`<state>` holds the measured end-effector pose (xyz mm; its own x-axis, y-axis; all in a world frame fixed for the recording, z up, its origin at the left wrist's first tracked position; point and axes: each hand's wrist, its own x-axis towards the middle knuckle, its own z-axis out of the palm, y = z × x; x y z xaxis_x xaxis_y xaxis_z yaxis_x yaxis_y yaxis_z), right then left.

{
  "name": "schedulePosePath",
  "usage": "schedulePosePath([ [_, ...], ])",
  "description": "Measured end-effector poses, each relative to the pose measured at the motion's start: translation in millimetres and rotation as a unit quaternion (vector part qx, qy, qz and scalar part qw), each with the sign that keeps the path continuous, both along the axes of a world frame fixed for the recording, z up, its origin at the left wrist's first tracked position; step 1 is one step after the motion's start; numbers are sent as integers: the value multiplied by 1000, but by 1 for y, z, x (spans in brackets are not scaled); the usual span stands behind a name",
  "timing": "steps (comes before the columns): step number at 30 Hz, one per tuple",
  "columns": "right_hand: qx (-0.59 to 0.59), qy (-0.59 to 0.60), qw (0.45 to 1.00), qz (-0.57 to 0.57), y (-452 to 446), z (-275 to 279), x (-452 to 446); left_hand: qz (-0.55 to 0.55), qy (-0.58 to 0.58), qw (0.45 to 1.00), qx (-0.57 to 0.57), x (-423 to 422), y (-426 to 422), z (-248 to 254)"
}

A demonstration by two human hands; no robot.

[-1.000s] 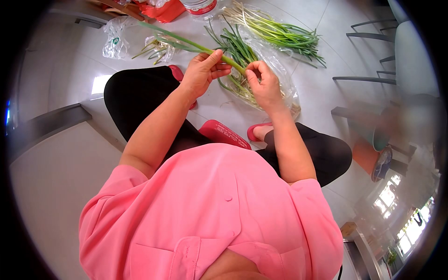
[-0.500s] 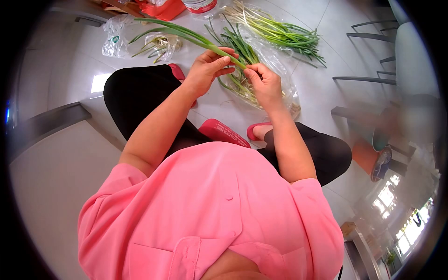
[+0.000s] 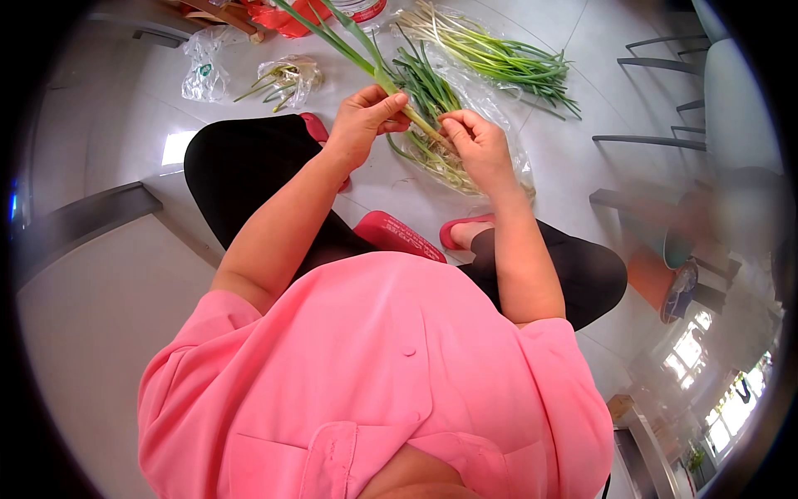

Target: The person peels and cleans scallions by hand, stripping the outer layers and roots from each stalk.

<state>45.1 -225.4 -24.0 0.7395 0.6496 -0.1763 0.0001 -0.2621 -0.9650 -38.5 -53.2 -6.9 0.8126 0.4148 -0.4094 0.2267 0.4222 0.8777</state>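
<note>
A long green onion [image 3: 384, 81] slants between my two hands, its green leaves pointing up and away to the left. My left hand [image 3: 364, 126] is closed around its stalk at mid-length. Toward the pale lower end, my right hand [image 3: 480, 151] pinches the onion between thumb and fingers. Just beyond and beneath the hands, a bunch of green onions [image 3: 432, 87] with pale, stringy roots lies on a clear plastic bag [image 3: 514, 154] on the floor.
A second pile of green onions [image 3: 515, 71] lies farther off. Left of it are a small bag with trimmings [image 3: 291, 79] and a crumpled plastic bag [image 3: 206, 73]. A red bag [image 3: 287, 18] and a white-and-red tub [image 3: 359, 8] stand at the back. Chair legs [image 3: 652, 140] are at right.
The green onion has turned steeper, its leaves swinging up and right. My left hand has shifted slightly left and down the view; my right hand has moved a little right, toward the pale end.
</note>
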Motion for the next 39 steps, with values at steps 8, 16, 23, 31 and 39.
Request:
schedulePosePath([
  [8,7,-23,1000,16,6,4,-12,-11,-16,1000,-19,-2,-2,0],
  [16,77,78,994,-9,5,1,-11,10,-62,993,-103,-2,5,-1],
  [23,62,66,996,0,4,-2,-8,10,-55,993,-103,-3,7,-1],
  [31,87,82,993,13,-1,1,-5,25,-56,993,-103,-2,9,-4],
  [39,56,50,997,20,-1,2,-5,14,-60,992,-114,-2,8,2],
])
